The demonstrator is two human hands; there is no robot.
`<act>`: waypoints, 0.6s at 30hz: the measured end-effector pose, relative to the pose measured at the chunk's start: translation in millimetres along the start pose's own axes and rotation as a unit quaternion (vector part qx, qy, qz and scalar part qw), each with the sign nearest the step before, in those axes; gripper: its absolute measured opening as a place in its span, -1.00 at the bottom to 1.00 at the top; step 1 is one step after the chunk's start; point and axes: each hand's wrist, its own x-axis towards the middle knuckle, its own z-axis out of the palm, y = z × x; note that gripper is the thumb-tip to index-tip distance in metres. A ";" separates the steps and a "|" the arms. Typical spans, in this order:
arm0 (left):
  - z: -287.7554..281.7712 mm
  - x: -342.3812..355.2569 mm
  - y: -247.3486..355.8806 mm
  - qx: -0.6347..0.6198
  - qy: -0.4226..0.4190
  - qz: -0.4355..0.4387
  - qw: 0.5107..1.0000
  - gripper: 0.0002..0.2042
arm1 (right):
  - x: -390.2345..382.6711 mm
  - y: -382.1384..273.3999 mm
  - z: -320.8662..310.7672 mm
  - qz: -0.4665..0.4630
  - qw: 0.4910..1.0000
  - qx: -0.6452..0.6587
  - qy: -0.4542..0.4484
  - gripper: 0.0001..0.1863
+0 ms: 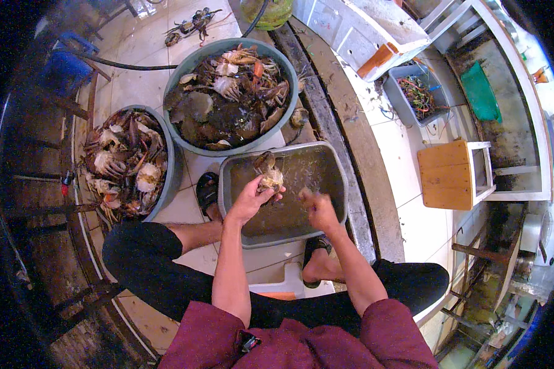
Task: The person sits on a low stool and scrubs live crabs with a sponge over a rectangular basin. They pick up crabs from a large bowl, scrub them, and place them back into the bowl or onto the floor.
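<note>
My left hand [252,200] grips a pale crab [269,175] over a grey rectangular basin [337,166] of murky brown water. My right hand [320,209] is closed and blurred to the right of the crab, above the basin, around something small that I cannot make out. Behind the basin stands a large round tub [171,129] of crabs, some pale side up, with dark water in it. To the left, a second round tub [171,178] is heaped with crabs and crab parts.
Several dark crabs [191,24] lie on the tiles, near a black hose [135,66]. At right are a white foam box [357,31], a grey bin [421,92], a wooden stool [443,175] and a green tray [480,92]. A blue plastic object [68,67] stands at back left.
</note>
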 end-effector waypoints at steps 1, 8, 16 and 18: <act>0.7 1.6 0.2 -0.012 0.003 0.001 1.000 -0.68 | -4.5 13.9 18.2 0.036 0.998 0.046 0.023 -0.66; -3.8 -4.5 -0.9 -0.012 0.024 -0.005 1.000 -0.66 | -12.1 18.4 43.7 0.110 0.987 0.013 0.114 -0.70; 6.7 -2.6 -7.3 0.254 0.079 -0.067 0.962 -0.65 | 34.6 -89.4 -32.9 -0.141 0.966 0.125 0.177 -0.63; 23.0 -0.4 0.4 0.223 0.085 -0.092 0.967 -0.65 | 32.5 -86.9 -31.4 -0.138 0.975 0.076 0.157 -0.58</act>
